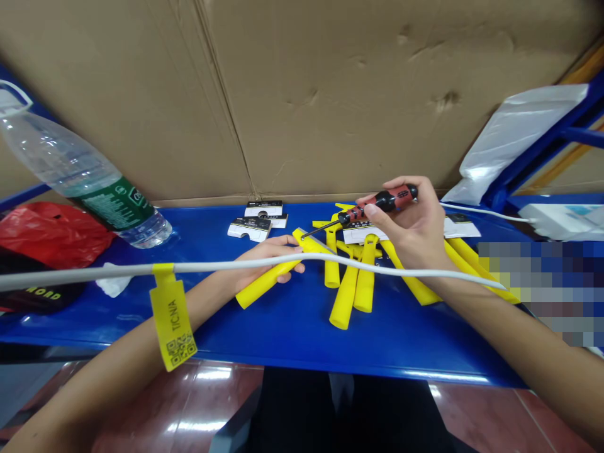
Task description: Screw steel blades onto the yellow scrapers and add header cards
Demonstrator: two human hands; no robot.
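Observation:
My left hand (267, 259) is closed around a yellow scraper (257, 289), its handle slanting down to the left and its head up to the right. A thin grey blade edge shows along that head. In my right hand (419, 226) is a screwdriver (377, 204) with a red and black handle, gripped and tilted down to the left. Its tip meets a small screw on the scraper's head. Several more yellow scrapers (364, 283) lie loose on the blue table (292, 333), between and under my hands.
Black and white cardboard packages (250, 229) lie behind my left hand. A large water bottle (108, 182) and a red plastic bag (51, 233) are at the left. A white cable (226, 264) with a yellow tag (172, 321) crosses in front. A cardboard wall (340, 100) stands behind.

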